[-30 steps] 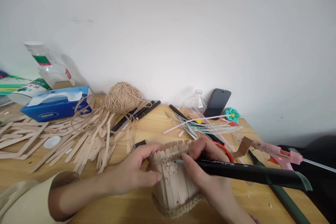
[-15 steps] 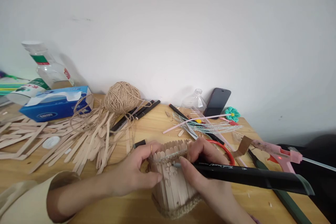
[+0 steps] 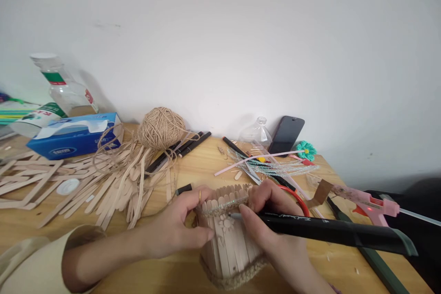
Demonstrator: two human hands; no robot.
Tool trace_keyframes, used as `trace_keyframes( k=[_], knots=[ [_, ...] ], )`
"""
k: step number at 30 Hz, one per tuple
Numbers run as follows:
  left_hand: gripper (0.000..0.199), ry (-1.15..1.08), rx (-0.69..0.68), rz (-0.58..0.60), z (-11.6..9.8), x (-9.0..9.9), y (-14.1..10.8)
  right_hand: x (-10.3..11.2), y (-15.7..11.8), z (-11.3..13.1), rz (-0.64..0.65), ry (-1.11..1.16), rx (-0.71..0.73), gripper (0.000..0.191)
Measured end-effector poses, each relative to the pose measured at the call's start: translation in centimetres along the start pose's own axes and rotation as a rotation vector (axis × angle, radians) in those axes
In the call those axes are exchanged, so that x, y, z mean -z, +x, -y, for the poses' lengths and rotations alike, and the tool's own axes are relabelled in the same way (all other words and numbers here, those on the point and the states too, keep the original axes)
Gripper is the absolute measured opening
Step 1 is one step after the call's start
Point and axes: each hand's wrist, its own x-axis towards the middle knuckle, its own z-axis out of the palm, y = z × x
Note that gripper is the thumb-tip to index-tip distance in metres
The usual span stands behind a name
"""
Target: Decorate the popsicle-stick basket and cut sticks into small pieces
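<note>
Stick box [image 3: 230, 248]: small holder of upright wooden craft sticks, twine-wrapped at the base, glitter trim along the rim, a flower drawn on its front. Stands on the wooden bench [image 3: 193, 170] near its front edge, at 6 o'clock from the twine ball [image 3: 161, 127].

Left hand [image 3: 175, 229]: fingers curled and pressed against the box's left side, thumb along the front; ring on one finger.

Right hand [image 3: 272, 225]: fingers pinched around a black marker [image 3: 327, 230], tip touching the flower; the barrel runs out toward 3 o'clock.

Loose craft sticks [image 3: 86, 183]: spread at 9 to 10 o'clock of the box. Blue tissue box [image 3: 74, 137] and clear bottle [image 3: 64, 85] beyond them, at 10 o'clock.

Phone [image 3: 286, 134]: leaning on the wall at 1 o'clock. Pink glue gun [image 3: 370, 202]: at 3 o'clock, well apart from the box.
</note>
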Motion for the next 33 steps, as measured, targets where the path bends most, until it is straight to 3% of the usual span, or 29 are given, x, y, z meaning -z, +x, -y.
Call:
trace_keyframes(
  k=[16, 22, 26, 33],
  knots=[
    [0.024, -0.002, -0.008, -0.022, 0.03, -0.01, -0.10, 0.01, -0.12, -0.01, -0.039, 0.013, 0.021, 0.026],
    [0.046, -0.088, 0.004, 0.022, -0.10, -0.16, -0.13, -0.04, 0.01, 0.28, 0.026, 0.010, 0.012, 0.027],
    [0.040, -0.049, -0.008, -0.005, -0.12, -0.15, -0.12, -0.02, -0.05, 0.33, -0.031, -0.006, -0.009, 0.025],
    [0.049, -0.099, -0.051, 0.046, -0.44, -0.21, -0.03, 0.03, -0.12, 0.44, -0.031, -0.027, -0.002, 0.025]
  ],
)
